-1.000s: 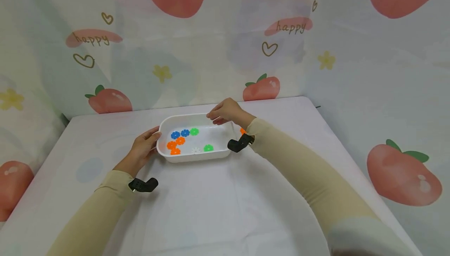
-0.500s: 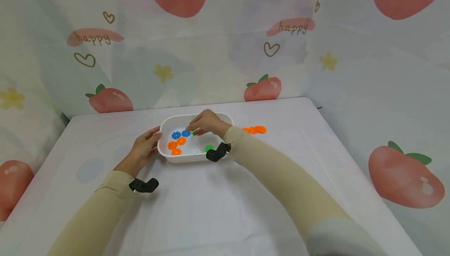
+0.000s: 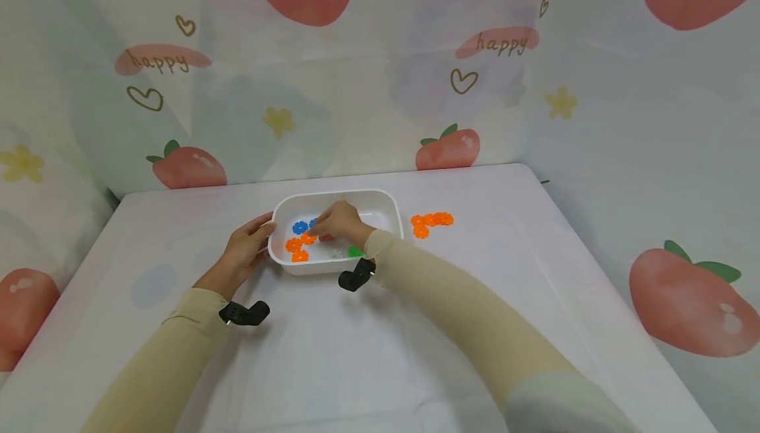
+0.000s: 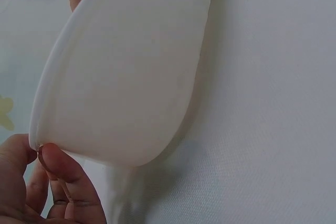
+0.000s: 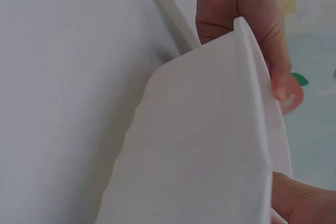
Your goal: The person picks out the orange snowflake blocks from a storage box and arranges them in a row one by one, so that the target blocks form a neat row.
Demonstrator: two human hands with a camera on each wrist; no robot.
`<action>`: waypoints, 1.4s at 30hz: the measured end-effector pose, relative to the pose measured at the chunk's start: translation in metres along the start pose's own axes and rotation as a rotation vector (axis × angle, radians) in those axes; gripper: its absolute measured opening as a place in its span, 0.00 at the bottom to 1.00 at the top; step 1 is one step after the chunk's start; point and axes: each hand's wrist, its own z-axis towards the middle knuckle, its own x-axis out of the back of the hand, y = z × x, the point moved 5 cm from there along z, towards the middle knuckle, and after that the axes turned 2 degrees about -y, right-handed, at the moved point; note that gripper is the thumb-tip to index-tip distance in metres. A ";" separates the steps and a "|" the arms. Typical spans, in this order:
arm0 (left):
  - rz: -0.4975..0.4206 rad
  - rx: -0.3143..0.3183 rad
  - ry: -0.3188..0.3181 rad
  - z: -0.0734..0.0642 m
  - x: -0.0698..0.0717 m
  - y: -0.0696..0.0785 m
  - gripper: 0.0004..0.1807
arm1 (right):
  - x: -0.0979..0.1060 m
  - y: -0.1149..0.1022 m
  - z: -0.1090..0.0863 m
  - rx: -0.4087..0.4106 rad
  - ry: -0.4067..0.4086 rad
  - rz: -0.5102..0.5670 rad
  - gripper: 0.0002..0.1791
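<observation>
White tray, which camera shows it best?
Head view: the white tray shows its rim and inside, partly behind the right hand. The left wrist view shows only outer wall and rim; the right wrist view adds a sliver of inside.

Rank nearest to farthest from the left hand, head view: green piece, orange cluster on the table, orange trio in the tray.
1. Orange trio: left half of tray.
2. Green piece: near side, right half.
3. Orange cluster: table, right of tray.

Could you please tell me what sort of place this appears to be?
Probably a home or studio corner set up for tabletop activities, though I can't be sure: a white-covered table sits before a fruit-printed backdrop, and a white tray holds small colourful pieces.
</observation>
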 end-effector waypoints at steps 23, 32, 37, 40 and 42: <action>0.001 -0.002 0.015 0.003 0.000 -0.001 0.29 | -0.018 0.003 0.009 0.061 0.210 -0.046 0.13; -0.017 -0.006 0.000 0.001 0.000 0.001 0.29 | -0.019 -0.001 0.009 0.071 0.217 -0.117 0.15; -0.025 -0.012 -0.001 0.001 0.000 0.003 0.29 | -0.020 0.000 0.009 0.064 0.217 -0.086 0.13; -0.025 -0.011 0.000 0.001 -0.001 0.002 0.29 | -0.020 0.002 0.008 0.056 0.207 -0.068 0.12; -0.024 -0.010 0.002 0.000 -0.001 0.001 0.29 | -0.020 0.004 0.006 0.054 0.192 -0.060 0.12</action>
